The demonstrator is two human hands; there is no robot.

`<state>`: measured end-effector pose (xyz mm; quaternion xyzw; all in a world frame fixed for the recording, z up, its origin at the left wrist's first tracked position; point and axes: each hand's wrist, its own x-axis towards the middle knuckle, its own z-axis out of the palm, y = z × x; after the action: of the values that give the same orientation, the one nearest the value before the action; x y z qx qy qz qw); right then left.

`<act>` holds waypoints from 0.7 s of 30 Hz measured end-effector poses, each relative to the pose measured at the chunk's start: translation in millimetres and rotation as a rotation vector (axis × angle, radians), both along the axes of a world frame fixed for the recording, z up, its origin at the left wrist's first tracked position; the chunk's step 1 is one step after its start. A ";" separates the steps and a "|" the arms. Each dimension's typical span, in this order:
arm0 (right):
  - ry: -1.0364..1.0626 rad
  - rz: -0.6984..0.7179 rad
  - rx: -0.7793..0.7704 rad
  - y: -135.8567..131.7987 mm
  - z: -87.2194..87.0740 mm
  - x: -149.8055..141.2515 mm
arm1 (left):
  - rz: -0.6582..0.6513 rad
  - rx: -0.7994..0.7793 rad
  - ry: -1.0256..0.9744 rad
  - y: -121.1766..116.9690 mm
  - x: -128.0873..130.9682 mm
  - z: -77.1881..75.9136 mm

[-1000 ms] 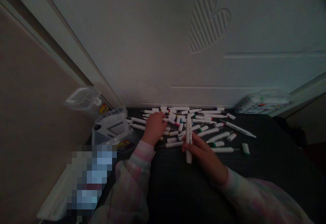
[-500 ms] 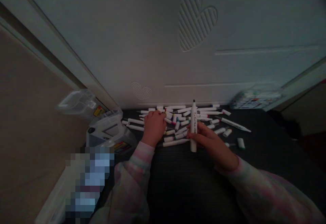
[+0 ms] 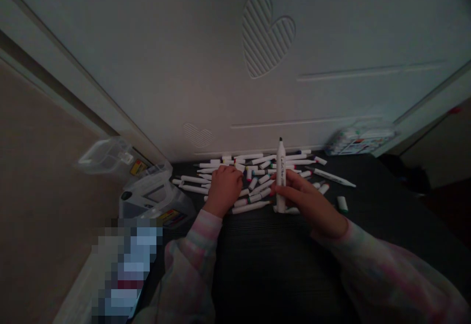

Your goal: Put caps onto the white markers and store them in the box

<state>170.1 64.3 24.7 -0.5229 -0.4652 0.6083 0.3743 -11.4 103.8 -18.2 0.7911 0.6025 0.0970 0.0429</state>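
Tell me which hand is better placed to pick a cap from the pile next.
Probably the left hand: it is right by the scattered caps, whereas the right hand is occupied, holding an uncapped marker tip up.

And it's smooth white plastic on the upright marker [image 3: 280,174], a soft sheen at most, with dark print on the barrel and a dark tip! The same pale plastic runs through the loose markers [image 3: 250,208]. Over to the box [image 3: 147,203]: clear, hard plastic, glossy highlights along its edges, the lid [image 3: 105,153] just as see-through. More clear plastic at the case [image 3: 362,140]. Underneath, the table [image 3: 253,250] looks matt, dark, finely streaked like wood grain. Up goes the panel [image 3: 165,54], smooth, pale, dull-finished, broken by a ribbed heart [image 3: 255,39]! And the sleeves [image 3: 193,270]? Soft, matt cloth, gently creased.
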 end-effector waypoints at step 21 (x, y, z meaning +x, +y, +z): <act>0.034 -0.049 0.070 5.2 -2.2 7.4 | -0.047 -0.069 -0.050 -10.3 21.3 -1.6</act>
<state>177.5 69.5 22.5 -0.5104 -0.4666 0.5912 0.4150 9.9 93.5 -19.8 0.8003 0.5855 0.0950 0.0874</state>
